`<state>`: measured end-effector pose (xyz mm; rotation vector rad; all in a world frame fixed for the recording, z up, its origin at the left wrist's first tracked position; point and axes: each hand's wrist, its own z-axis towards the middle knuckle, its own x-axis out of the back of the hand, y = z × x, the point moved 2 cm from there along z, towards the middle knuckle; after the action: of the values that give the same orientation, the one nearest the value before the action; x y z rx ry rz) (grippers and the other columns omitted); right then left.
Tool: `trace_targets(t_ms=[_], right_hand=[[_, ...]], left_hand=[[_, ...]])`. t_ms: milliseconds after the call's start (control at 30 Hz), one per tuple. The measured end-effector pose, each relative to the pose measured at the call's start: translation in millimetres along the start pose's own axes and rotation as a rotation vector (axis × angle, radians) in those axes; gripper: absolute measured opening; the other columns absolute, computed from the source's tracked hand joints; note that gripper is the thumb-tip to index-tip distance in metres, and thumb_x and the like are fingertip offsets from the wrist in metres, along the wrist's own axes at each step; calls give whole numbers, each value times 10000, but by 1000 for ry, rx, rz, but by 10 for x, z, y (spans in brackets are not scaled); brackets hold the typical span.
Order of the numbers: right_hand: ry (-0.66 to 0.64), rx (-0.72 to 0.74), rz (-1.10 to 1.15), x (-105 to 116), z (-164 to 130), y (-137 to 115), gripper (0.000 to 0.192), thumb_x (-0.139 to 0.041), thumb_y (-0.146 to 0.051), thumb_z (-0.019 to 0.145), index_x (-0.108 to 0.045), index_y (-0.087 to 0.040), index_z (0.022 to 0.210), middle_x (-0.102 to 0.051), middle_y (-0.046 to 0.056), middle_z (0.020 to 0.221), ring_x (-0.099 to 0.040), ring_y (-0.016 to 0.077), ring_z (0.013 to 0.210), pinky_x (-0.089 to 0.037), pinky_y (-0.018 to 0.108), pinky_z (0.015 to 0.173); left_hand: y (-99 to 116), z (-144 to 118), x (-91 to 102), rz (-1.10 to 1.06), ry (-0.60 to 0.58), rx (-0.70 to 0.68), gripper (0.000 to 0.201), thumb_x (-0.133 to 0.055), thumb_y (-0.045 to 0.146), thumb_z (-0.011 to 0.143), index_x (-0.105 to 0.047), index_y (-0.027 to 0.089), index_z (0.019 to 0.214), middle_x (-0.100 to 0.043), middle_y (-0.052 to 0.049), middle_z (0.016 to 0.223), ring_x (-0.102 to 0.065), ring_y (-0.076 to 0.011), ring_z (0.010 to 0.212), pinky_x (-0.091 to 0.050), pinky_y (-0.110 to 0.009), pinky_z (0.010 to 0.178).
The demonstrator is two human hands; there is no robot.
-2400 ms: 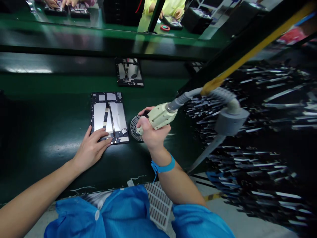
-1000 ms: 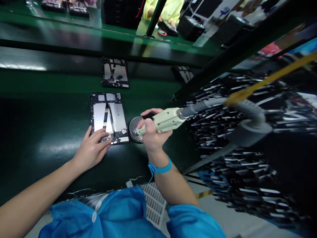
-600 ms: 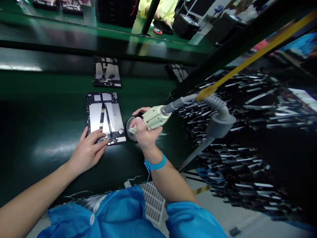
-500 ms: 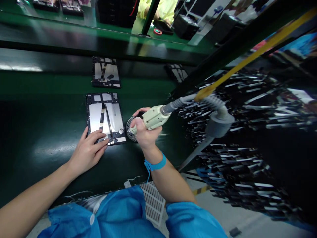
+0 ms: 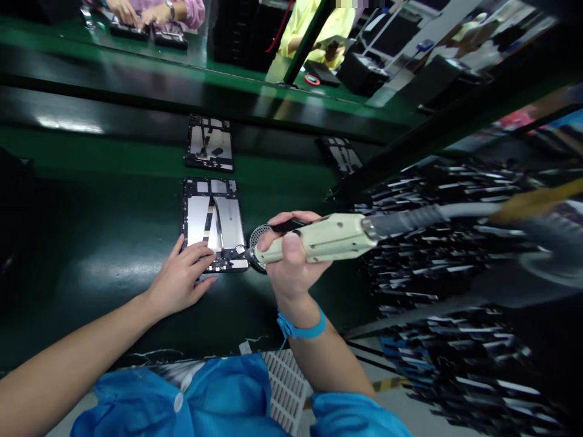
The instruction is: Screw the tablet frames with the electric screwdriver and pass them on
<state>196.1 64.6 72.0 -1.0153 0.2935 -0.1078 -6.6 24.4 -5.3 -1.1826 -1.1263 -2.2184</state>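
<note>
My right hand (image 5: 291,258) is wrapped round a pale green electric screwdriver (image 5: 334,238), which lies nearly level. Its tip points left, at the lower right corner of an opened tablet (image 5: 230,227); whether the tip touches a screw I cannot tell. My left hand (image 5: 184,279) is open, its fingers lying over the tablet's lower left edge. Silver plates, a dark ribbon cable and black edges show inside the tablet. Partly hidden behind the screwdriver and my right fingers is a round perforated metal dish (image 5: 259,235).
Another opened tablet (image 5: 210,145) lies just behind, and a third (image 5: 340,155) is at the back right. Racks of dark, thin parts (image 5: 432,243) fill the right side, past a dark post. Co-workers' hands (image 5: 146,13) work across the green bench (image 5: 113,237).
The screwdriver has swung from over the round dish to nearly level, its tip now at the tablet's lower right corner. My left hand stays on the tablet. The whole view has shifted.
</note>
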Motion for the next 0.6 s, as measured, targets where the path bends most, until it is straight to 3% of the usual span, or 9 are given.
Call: trace_targets(t_ms=[200,400,600], right_hand=[[-255,-115,99,-308,-273,124,276,-681,-356,898,-577,-263,1137,-653,14,994,-632,101,556,-576,282,525],[-281,-121,81,-364,-346,202,298,-692,-359,879,-596,-257,1143,-657,26,971,-684,159,709,-628,350,651],[-313,-106,112,-381,-368,200,297,-710,-287,882,-606,-261,1159,-654,9,955,-661,131,668,-612,335,669]], left_hand=[[5,14,15,-37,4,10,334,-626,289,974,-648,198,1294,-679,-122,1315,-555,-300,1362,-220,-637,1249],[22,40,40,-51,-28,20,333,-612,285,970,-640,212,1293,-662,-125,1333,-549,-296,1366,-206,-648,1246],[13,29,22,-31,-21,18,315,-591,285,976,-645,185,1269,-626,-162,1386,-543,-309,1372,-236,-656,1232]])
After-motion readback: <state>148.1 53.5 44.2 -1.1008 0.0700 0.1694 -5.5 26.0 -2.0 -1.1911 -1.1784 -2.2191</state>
